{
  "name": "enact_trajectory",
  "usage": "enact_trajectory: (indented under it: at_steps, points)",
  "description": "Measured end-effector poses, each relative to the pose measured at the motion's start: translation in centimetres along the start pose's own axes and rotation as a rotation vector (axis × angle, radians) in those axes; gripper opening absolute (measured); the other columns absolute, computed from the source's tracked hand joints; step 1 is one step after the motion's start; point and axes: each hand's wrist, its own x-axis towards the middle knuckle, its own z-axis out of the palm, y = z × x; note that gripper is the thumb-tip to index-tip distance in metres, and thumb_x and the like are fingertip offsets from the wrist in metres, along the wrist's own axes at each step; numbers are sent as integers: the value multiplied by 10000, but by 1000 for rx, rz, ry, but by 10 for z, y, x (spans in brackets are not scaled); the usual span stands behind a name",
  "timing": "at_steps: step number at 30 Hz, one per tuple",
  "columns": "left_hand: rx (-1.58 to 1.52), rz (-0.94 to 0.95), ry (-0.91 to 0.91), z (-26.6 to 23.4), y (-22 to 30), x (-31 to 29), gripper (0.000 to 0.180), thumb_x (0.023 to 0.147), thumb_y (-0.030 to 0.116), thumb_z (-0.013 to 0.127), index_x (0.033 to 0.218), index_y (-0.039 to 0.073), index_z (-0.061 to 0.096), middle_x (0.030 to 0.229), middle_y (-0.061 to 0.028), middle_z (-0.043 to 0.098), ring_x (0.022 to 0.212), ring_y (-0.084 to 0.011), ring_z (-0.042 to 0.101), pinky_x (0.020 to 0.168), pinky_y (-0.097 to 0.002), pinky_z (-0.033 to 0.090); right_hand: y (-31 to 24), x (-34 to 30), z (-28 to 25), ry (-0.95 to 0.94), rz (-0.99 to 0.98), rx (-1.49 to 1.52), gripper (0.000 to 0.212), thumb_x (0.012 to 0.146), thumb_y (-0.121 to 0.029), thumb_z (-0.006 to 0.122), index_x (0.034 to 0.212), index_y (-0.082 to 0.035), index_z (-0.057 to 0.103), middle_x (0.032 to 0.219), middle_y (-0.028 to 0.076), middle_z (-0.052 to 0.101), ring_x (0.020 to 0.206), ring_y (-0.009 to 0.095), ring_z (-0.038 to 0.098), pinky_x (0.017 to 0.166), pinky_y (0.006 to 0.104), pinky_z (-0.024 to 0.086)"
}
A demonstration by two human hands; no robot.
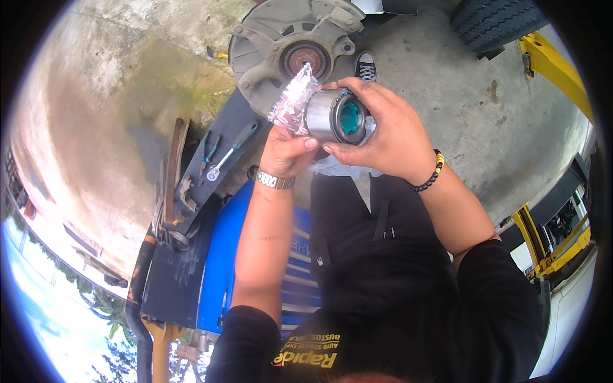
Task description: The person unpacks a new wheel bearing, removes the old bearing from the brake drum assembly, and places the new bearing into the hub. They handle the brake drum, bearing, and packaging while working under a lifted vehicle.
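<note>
Between my two hands is a shiny metal wheel bearing [324,117] with a teal insert in its bore. My right hand [391,127] curls round its right side, thumb below and fingers over the top. Clear plastic wrapping [295,102] bunches at the bearing's left, and more of it hangs underneath. My left hand [288,151] supports the bearing and wrapping from the lower left, its fingers partly hidden behind them. Just beyond the hands stands a steering knuckle [265,48] with a round dust shield and a rusty central bore [306,59].
On the left, a dark bench top [217,150] carries a ratchet [231,153], pliers [211,148] and metal pieces. A blue tool cabinet [220,255] stands beside my left forearm. A tyre [498,25] and a yellow lift arm [559,73] are at the far right. Below is concrete floor [460,108].
</note>
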Motion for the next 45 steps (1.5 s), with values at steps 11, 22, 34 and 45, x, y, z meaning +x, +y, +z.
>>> enact_trajectory:
  at_steps: [11, 22, 34, 45]
  points:
    - [556, 453, 801, -9, -16, 52, 352, 1015, 91, 692, 1323, -39, 579, 1124, -77, 728, 1063, -133, 666, 911, -323, 559, 19, 16, -9, 86, -14, 6, 794, 661, -339, 966, 1322, -52, 633, 1096, 128, 714, 995, 307, 718, 886, 400, 584]
    - [1859, 704, 786, -36, 4, 87, 250, 874, 231, 838, 1014, 43, 752, 934, -86, 715, 841, -247, 680, 759, -391, 536, 38, -52, -13, -97, 163, 122, 829, 653, -317, 969, 1358, -52, 624, 1059, 122, 682, 956, 292, 694, 862, 371, 564]
    - [1984, 564, 580, 2, -13, 75, 689, 677, 264, 954, 1269, 38, 682, 1328, -206, 611, 1198, -423, 604, 972, -502, 525, 49, -54, -27, -137, 105, 262, 822, 645, -176, 943, 1383, -40, 606, 1034, 93, 638, 934, 227, 641, 861, 331, 526]
    - [1996, 487, 562, -1, -11, 83, 610, 753, 320, 921, 1294, 107, 739, 1381, -163, 581, 1087, -325, 621, 965, -443, 525, 68, -55, -41, -174, 57, 244, 811, 644, -277, 953, 1355, -72, 619, 1018, 97, 660, 928, 277, 667, 847, 362, 549]
